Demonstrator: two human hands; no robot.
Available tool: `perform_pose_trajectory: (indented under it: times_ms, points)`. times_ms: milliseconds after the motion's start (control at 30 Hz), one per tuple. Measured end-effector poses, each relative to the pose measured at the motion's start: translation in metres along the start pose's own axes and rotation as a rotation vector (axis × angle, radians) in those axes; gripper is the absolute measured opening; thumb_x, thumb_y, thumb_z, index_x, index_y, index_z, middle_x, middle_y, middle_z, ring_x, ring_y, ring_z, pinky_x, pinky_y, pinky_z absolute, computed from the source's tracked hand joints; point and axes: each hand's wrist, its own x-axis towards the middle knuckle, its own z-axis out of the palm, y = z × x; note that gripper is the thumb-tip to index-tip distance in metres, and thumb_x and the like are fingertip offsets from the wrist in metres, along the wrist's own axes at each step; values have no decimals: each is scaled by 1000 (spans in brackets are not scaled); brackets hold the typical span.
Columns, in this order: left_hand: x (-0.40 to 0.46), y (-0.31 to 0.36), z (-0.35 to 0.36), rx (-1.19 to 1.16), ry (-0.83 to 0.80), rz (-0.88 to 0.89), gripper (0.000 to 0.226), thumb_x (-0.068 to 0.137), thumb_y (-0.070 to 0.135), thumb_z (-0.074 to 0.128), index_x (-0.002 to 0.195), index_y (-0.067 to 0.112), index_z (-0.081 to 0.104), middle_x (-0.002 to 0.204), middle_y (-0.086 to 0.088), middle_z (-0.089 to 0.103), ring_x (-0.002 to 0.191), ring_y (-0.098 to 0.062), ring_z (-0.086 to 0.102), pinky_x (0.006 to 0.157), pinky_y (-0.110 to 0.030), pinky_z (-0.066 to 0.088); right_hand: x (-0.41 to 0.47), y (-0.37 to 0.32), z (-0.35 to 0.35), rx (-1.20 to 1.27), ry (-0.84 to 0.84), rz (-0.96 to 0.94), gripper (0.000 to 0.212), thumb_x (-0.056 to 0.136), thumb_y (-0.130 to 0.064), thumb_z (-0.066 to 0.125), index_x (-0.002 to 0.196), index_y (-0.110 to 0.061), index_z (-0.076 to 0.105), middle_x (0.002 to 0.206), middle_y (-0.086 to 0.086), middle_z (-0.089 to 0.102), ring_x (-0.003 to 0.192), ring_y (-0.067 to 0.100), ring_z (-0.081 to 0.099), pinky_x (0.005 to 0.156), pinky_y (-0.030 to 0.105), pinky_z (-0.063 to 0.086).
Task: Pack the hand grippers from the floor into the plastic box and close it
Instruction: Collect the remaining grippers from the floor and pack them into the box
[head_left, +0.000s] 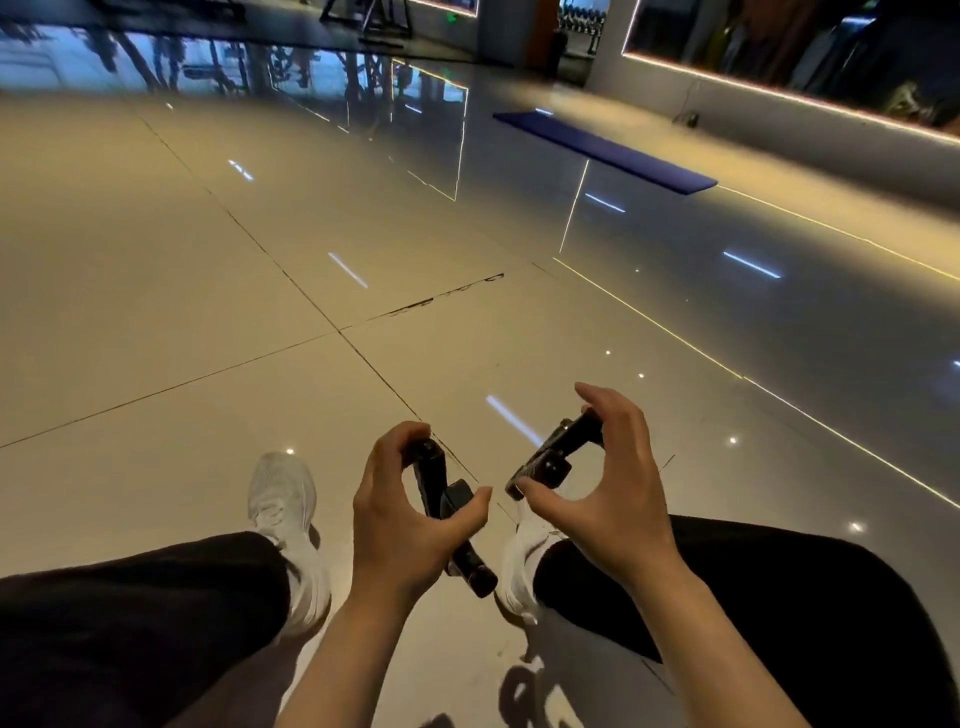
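Observation:
Two black hand grippers are held up above the floor between my knees. My left hand (400, 514) curls round one black hand gripper (447, 499); its fingers hook the top handle, and a lower handle sticks out below my palm. My right hand (608, 499) holds the other black hand gripper (556, 457) between fingers on top and thumb underneath. The two hands are close together, thumbs nearly touching. No plastic box shows anywhere in the head view.
Glossy beige floor tiles (208, 291) stretch ahead. My legs in dark trousers and white shoes (283, 509) lie under the hands. A blue mat (602, 150) lies far ahead on the right by a lit wall. Gym machines stand in the far background.

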Motion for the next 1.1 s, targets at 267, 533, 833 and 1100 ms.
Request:
perform_pose_trajectory:
  times_ms: [267, 533, 833, 1100]
  points:
    - [-18, 109, -43, 166, -216, 518, 65, 63, 47, 76, 116, 21, 50, 115, -1, 56, 102, -10, 55, 82, -24, 50, -21, -40, -95, 51, -38, -127, 75, 56, -67, 68, 119, -48, 34, 124, -29, 36, 108, -2, 43, 82, 5, 33]
    - [-23, 148, -52, 249, -425, 602, 55, 63, 54, 75, 106, 23, 59, 108, 8, 60, 96, -9, 60, 76, -29, 52, -73, -21, -126, 96, -63, -49, 75, 56, -65, 67, 121, -55, 34, 128, -34, 34, 112, -5, 44, 83, 9, 35]
    - [-49, 124, -34, 314, -451, 678, 54, 64, 53, 75, 106, 25, 56, 106, 5, 51, 88, -11, 57, 64, -26, 52, -89, -28, -126, -35, -127, -21, 76, 56, -68, 63, 121, -59, 26, 124, -39, 31, 110, -17, 39, 79, 7, 35]
    - [-58, 151, -56, 261, -350, 604, 51, 63, 50, 75, 96, 12, 67, 102, -2, 57, 91, -9, 55, 73, -18, 47, -112, -48, -130, -54, -96, 27, 74, 58, -64, 69, 122, -52, 35, 119, -39, 36, 108, -21, 39, 82, 6, 34]
